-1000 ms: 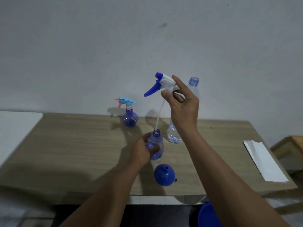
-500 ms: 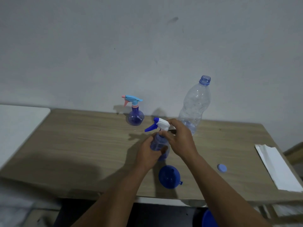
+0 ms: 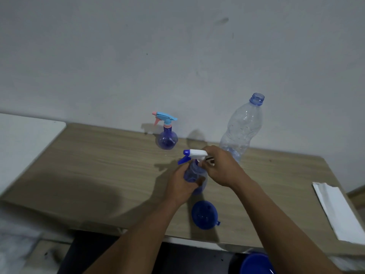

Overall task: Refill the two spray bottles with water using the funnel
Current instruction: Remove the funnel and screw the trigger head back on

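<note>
Funnel point(image 3: 204, 216) lies idle at the counter point(image 3: 98, 175) near edge. Just behind, left hand point(image 3: 180, 184) grips the bottle point(image 3: 194, 175) body; right hand point(image 3: 222, 165) clasps the sprayer point(image 3: 194, 154) on its neck. Judged step: screwing it on; next, twist until tight. A second earlier the sprayer was held high. Second bottle point(image 3: 167, 138) and water bottle point(image 3: 242, 127) stand by the wall.

On the table point(image 3: 98, 175), the funnel point(image 3: 204, 217) lies before the held spray bottle point(image 3: 194, 174).
</note>
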`<state>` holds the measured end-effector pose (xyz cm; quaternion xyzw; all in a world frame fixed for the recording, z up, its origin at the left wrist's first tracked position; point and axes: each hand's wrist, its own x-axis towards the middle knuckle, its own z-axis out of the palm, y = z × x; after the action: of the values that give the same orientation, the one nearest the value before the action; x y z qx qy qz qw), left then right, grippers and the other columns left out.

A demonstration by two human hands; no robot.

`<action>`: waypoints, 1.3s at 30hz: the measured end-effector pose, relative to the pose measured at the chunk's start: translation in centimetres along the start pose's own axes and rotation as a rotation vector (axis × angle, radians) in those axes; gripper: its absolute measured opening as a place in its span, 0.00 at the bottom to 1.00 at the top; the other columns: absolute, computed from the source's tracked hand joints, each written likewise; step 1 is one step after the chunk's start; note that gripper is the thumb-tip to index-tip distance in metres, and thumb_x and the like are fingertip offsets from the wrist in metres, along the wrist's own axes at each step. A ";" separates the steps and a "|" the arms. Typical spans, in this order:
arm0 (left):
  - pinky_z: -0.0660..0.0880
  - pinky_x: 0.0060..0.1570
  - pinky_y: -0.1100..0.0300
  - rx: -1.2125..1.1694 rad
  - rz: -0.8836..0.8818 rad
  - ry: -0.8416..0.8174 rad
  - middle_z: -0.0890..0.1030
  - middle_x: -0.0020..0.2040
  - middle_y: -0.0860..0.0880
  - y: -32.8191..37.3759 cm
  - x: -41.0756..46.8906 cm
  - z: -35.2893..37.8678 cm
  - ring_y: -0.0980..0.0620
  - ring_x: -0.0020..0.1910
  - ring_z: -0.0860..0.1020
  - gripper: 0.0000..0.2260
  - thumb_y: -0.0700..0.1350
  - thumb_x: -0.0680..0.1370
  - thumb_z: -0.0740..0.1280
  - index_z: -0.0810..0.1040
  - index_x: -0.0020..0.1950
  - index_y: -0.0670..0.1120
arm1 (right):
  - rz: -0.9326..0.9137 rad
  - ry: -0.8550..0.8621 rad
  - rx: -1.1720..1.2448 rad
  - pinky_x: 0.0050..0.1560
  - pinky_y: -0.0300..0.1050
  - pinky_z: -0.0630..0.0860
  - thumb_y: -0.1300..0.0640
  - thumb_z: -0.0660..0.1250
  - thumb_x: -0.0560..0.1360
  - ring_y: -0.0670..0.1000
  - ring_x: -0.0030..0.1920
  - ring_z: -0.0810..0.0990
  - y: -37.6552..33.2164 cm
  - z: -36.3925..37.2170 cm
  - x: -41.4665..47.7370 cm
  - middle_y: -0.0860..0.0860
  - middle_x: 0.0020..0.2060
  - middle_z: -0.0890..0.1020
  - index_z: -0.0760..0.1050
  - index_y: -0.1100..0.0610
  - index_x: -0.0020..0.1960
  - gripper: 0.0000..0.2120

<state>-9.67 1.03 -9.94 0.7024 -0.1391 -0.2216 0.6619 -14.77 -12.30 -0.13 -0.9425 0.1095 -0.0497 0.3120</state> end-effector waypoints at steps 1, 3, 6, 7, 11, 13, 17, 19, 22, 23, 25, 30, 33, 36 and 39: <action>0.78 0.49 0.63 0.010 0.009 -0.009 0.85 0.48 0.54 0.0 0.0 0.0 0.54 0.52 0.83 0.19 0.36 0.69 0.75 0.81 0.52 0.58 | 0.023 -0.003 0.002 0.47 0.46 0.77 0.57 0.72 0.76 0.50 0.46 0.80 0.1 0.0 0.1 0.48 0.46 0.81 0.78 0.52 0.53 0.07; 0.77 0.47 0.68 0.049 0.020 -0.019 0.84 0.49 0.58 0.0 -0.2 0.0 0.62 0.50 0.82 0.19 0.38 0.71 0.76 0.79 0.56 0.56 | 0.058 0.037 0.007 0.39 0.42 0.71 0.52 0.74 0.74 0.47 0.39 0.77 0.2 0.1 0.1 0.46 0.39 0.78 0.75 0.51 0.46 0.08; 0.78 0.47 0.66 0.059 0.004 -0.012 0.84 0.51 0.56 -0.1 -0.2 0.0 0.58 0.52 0.82 0.21 0.42 0.70 0.78 0.79 0.61 0.52 | 0.061 0.104 0.122 0.40 0.40 0.73 0.49 0.75 0.73 0.40 0.41 0.78 0.5 1.0 -0.4 0.41 0.38 0.79 0.71 0.45 0.43 0.12; 0.78 0.46 0.66 0.038 -0.004 -0.007 0.85 0.52 0.55 -0.1 -0.2 0.0 0.56 0.53 0.82 0.22 0.41 0.70 0.78 0.79 0.61 0.51 | 0.058 0.116 0.165 0.43 0.41 0.76 0.49 0.75 0.74 0.40 0.42 0.79 0.7 1.4 -0.7 0.41 0.39 0.80 0.72 0.44 0.45 0.10; 0.79 0.54 0.59 0.012 0.007 -0.028 0.84 0.56 0.54 -0.3 -0.3 0.1 0.55 0.56 0.82 0.25 0.42 0.70 0.78 0.77 0.65 0.55 | 0.046 0.153 0.261 0.51 0.52 0.80 0.53 0.68 0.78 0.46 0.47 0.81 1.3 2.9 -1.6 0.44 0.45 0.83 0.75 0.44 0.55 0.07; 0.79 0.54 0.59 0.007 -0.005 -0.025 0.84 0.55 0.54 -0.3 -0.3 0.1 0.55 0.55 0.82 0.24 0.41 0.71 0.77 0.77 0.65 0.54 | 0.055 0.178 0.315 0.54 0.53 0.81 0.55 0.68 0.79 0.46 0.49 0.82 1.4 3.6 -1.6 0.44 0.47 0.83 0.75 0.45 0.54 0.07; 0.78 0.46 0.63 0.099 0.022 0.044 0.84 0.45 0.56 -0.4 -0.4 0.2 0.56 0.48 0.83 0.15 0.40 0.71 0.77 0.79 0.51 0.57 | 0.135 0.259 0.393 0.49 0.38 0.79 0.51 0.75 0.74 0.34 0.47 0.80 1.2 4.4 -1.3 0.38 0.45 0.81 0.71 0.48 0.53 0.14; 0.77 0.45 0.65 0.108 0.032 0.044 0.84 0.43 0.58 -0.5 -0.4 0.2 0.57 0.46 0.83 0.16 0.38 0.72 0.76 0.78 0.48 0.59 | 0.165 0.298 0.389 0.47 0.37 0.78 0.50 0.76 0.72 0.35 0.46 0.80 1.1 4.6 -1.2 0.39 0.45 0.81 0.70 0.49 0.52 0.16; 0.78 0.43 0.67 0.086 0.009 0.030 0.84 0.45 0.57 -0.2 -0.6 0.1 0.59 0.46 0.83 0.16 0.38 0.72 0.75 0.78 0.51 0.57 | 0.161 0.324 0.420 0.50 0.45 0.81 0.48 0.75 0.72 0.41 0.48 0.82 1.2 5.0 -1.4 0.42 0.46 0.82 0.70 0.49 0.53 0.16; 0.79 0.44 0.65 0.076 0.004 0.024 0.85 0.47 0.56 -0.3 -0.6 0.0 0.58 0.47 0.83 0.17 0.39 0.72 0.76 0.79 0.54 0.57 | 0.138 0.323 0.423 0.51 0.49 0.81 0.48 0.73 0.74 0.42 0.49 0.82 1.3 5.1 -1.4 0.42 0.47 0.82 0.72 0.50 0.55 0.14; 0.80 0.47 0.62 0.070 0.005 0.017 0.85 0.50 0.54 -0.1 -0.6 0.0 0.57 0.49 0.83 0.18 0.40 0.72 0.76 0.78 0.54 0.59 | 0.098 0.316 0.403 0.51 0.55 0.81 0.49 0.70 0.76 0.45 0.48 0.82 1.3 5.3 -1.4 0.44 0.45 0.82 0.74 0.51 0.54 0.10; 0.76 0.40 0.66 0.092 0.022 0.062 0.84 0.44 0.55 -0.2 -0.6 0.2 0.53 0.47 0.84 0.16 0.38 0.71 0.76 0.78 0.47 0.58 | 0.183 0.319 0.445 0.50 0.50 0.82 0.49 0.77 0.71 0.42 0.47 0.82 1.2 5.3 -1.0 0.43 0.44 0.82 0.70 0.50 0.51 0.17; 0.78 0.42 0.66 0.089 0.019 0.040 0.85 0.47 0.54 -0.1 -0.7 0.0 0.56 0.48 0.83 0.18 0.40 0.71 0.76 0.77 0.52 0.60 | 0.112 0.327 0.445 0.49 0.50 0.82 0.49 0.74 0.74 0.43 0.47 0.82 1.3 5.5 -1.4 0.42 0.45 0.82 0.72 0.49 0.54 0.14; 0.77 0.41 0.68 0.097 0.035 0.035 0.84 0.46 0.57 -0.2 -0.7 0.0 0.58 0.48 0.83 0.19 0.38 0.72 0.76 0.77 0.51 0.60 | 0.109 0.330 0.426 0.48 0.54 0.81 0.49 0.72 0.76 0.44 0.44 0.81 1.4 5.7 -1.5 0.45 0.42 0.82 0.73 0.52 0.52 0.11; 0.77 0.44 0.64 0.100 0.031 0.070 0.84 0.44 0.56 -0.4 -0.6 0.1 0.58 0.45 0.83 0.15 0.40 0.70 0.77 0.79 0.48 0.57 | 0.176 0.345 0.446 0.49 0.48 0.81 0.49 0.76 0.72 0.41 0.46 0.81 1.2 5.7 -1.1 0.44 0.44 0.81 0.69 0.53 0.51 0.18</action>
<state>-10.24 1.30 -10.24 0.7397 -0.1377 -0.1792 0.6339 -15.13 -9.72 -5.42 -0.8152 0.2287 -0.2045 0.4912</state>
